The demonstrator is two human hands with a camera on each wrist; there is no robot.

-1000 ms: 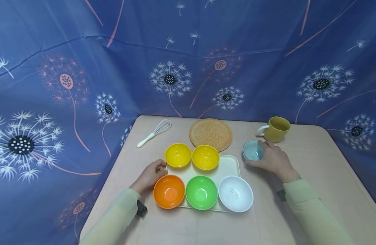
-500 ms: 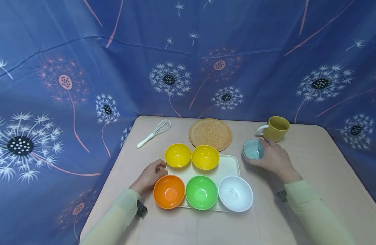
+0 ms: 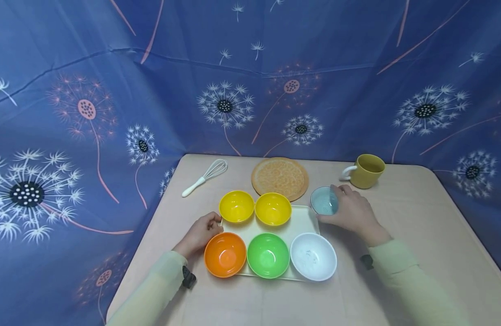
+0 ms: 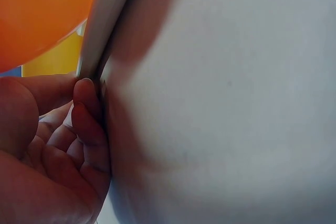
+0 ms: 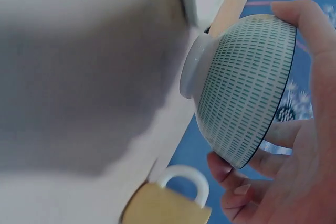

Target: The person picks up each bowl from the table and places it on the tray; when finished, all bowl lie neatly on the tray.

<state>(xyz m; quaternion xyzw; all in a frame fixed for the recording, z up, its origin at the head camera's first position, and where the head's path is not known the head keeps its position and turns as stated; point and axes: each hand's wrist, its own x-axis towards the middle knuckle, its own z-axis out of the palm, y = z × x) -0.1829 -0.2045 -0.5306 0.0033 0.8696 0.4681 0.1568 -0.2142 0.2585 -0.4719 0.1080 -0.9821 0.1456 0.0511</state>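
Observation:
My right hand (image 3: 352,213) grips a small light-blue bowl (image 3: 323,201) by its rim, thumb on one side and fingers on the other. In the right wrist view the bowl (image 5: 247,85) shows green dashes outside and a white foot, lifted over the table. My left hand (image 3: 199,233) pinches the left edge of a white tray (image 3: 303,222), its fingers curled at the edge in the left wrist view. On the tray stand two yellow bowls (image 3: 237,207) behind, with an orange bowl (image 3: 225,255), a green bowl (image 3: 268,256) and a white bowl (image 3: 313,257) in front.
A mustard mug (image 3: 368,172) with a white handle stands at the back right. Behind the tray lies a round pizza-like board (image 3: 280,178), and a white whisk (image 3: 204,177) is at the back left. A blue dandelion-print cloth (image 3: 250,90) hangs behind the table.
My right hand has raised the light-blue bowl and carried it left toward the tray's back right corner. The left hand and the other bowls have stayed in place.

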